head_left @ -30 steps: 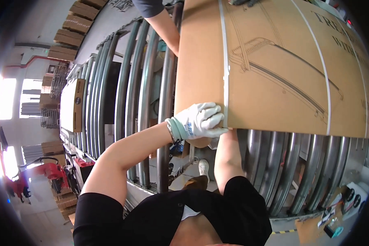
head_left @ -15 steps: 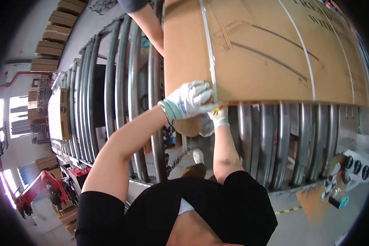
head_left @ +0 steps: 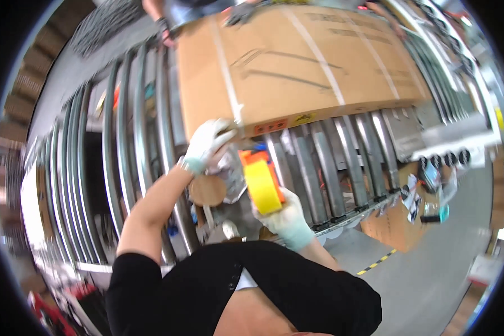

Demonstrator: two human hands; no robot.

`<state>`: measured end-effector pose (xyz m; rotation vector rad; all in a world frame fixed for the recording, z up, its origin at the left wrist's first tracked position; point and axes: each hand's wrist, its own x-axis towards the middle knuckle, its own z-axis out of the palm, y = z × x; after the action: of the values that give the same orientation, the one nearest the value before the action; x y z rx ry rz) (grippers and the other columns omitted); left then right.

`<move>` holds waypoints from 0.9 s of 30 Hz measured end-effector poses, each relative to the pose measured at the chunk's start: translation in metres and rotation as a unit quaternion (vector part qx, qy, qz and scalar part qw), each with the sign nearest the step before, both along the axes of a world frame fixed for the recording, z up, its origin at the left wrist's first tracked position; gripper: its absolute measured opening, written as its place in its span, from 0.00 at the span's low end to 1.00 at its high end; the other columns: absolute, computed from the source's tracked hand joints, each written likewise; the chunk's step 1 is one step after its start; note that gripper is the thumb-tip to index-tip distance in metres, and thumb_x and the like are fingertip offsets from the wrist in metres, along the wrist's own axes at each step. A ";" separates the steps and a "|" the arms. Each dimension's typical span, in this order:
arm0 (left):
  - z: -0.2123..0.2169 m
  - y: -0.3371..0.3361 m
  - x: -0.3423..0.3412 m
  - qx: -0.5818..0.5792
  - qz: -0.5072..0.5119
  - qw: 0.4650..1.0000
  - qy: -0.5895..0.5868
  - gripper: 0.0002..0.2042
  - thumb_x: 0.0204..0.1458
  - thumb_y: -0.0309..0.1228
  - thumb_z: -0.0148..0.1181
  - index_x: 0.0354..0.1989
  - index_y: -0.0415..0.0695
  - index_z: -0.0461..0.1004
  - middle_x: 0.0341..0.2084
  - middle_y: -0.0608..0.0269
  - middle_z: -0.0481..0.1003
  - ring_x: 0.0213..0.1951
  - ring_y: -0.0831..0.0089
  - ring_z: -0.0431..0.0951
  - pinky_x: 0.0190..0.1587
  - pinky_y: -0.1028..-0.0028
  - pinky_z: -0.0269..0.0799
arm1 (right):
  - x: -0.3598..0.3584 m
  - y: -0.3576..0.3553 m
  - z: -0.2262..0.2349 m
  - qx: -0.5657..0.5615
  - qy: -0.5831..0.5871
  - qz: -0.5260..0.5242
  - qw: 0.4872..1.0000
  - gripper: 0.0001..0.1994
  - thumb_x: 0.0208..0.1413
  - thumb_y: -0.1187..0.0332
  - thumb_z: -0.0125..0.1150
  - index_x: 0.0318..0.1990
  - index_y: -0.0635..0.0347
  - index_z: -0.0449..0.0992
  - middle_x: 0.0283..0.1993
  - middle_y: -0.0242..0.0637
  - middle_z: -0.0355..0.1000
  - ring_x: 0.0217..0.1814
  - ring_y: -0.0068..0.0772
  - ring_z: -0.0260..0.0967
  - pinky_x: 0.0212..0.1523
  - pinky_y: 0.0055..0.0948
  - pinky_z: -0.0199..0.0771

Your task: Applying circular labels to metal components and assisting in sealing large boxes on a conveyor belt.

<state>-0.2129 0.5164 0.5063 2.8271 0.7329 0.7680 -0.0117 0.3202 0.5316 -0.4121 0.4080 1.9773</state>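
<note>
A long brown carton [head_left: 274, 70] with pale bands across its top lies on a roller conveyor. My left hand [head_left: 208, 144], in a white glove, is at the carton's near left corner, fingers bent over the edge by the end of one white band [head_left: 225, 78]. Just in front of the carton, my gloved right hand [head_left: 288, 219] is closed on a tape dispenser [head_left: 262, 179]. A wide yellow roll sits in its orange-red frame. The dispenser is apart from the carton and partly covers the right fingers.
Metal rollers [head_left: 319, 162] run beneath and in front of the carton. Across it stands another person, whose gloved hand [head_left: 241, 13] is at the far edge. A round brown disc [head_left: 207, 190] is below my left hand. An open box [head_left: 395, 224] stands on the floor at right.
My right hand has come back from the carton's near edge, bringing the tape dispenser into clear view. My left hand stays at the corner. The view has shifted, showing more of the other person.
</note>
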 end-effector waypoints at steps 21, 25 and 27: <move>0.068 -0.044 -0.096 -0.763 0.177 0.424 -0.455 0.19 0.59 0.44 0.45 0.48 0.41 0.69 0.44 0.54 0.75 0.48 0.56 0.75 0.53 0.54 0.70 | -0.094 0.059 -0.010 0.457 -0.771 -0.123 0.427 0.38 0.43 0.69 0.67 0.65 0.42 0.60 0.40 0.50 0.64 0.41 0.54 0.66 0.45 0.45 0.66; 0.063 -0.044 -0.097 -0.781 0.158 0.455 -0.397 0.19 0.59 0.42 0.45 0.47 0.40 0.70 0.45 0.51 0.74 0.48 0.56 0.74 0.53 0.51 0.68 | -0.073 0.041 -0.015 0.541 -0.631 -0.044 0.554 0.42 0.45 0.67 0.68 0.68 0.52 0.52 0.60 0.51 0.61 0.62 0.50 0.60 0.61 0.38 0.61; 0.071 -0.045 -0.089 -0.790 0.218 0.427 -0.381 0.15 0.58 0.38 0.49 0.46 0.41 0.71 0.42 0.54 0.76 0.44 0.58 0.76 0.47 0.55 0.72 | -0.057 0.036 0.007 0.541 -0.599 0.030 0.590 0.44 0.47 0.66 0.68 0.69 0.56 0.48 0.68 0.46 0.54 0.70 0.41 0.53 0.67 0.34 0.52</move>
<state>-0.3018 0.4714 0.5770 0.4323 1.0396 0.6144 -0.0691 0.3560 0.5382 -0.7843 -1.6098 1.1994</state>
